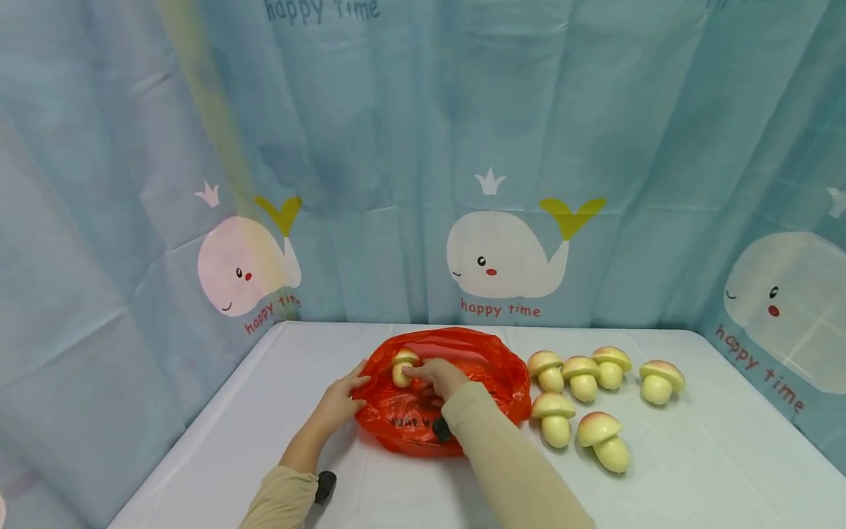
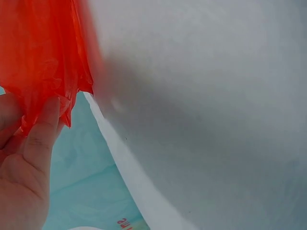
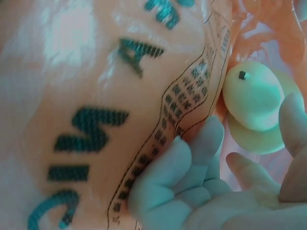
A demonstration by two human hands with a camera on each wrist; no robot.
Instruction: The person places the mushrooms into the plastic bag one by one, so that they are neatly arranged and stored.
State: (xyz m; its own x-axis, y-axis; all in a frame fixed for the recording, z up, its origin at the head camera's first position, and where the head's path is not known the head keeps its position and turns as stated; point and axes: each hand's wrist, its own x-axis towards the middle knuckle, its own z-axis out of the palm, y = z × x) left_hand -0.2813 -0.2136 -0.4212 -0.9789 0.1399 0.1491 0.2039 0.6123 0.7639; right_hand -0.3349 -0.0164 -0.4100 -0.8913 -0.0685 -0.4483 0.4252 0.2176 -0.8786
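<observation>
The left hand (image 1: 339, 402) pinches the bag (image 1: 396, 436) at nine o'clock; the right hand (image 1: 443, 378) touches a mushroom (image 1: 400, 373) inside at ten, grip unclear. Six mushrooms (image 1: 583, 378) lie at three.

LEFT: my bare left hand (image 1: 341, 400) reaches forward, thumb and fingers pinching, bare wrist (image 1: 308, 444) showing beyond a rumpled beige cloth left sleeve (image 1: 280, 498) | RIGHT: my bare right hand (image 1: 444, 378) extends leftward, fingers partly bent, long beige cloth right sleeve (image 1: 512, 463) covering the forearm | ARMS: both angle inward, hands near, apart
</observation>
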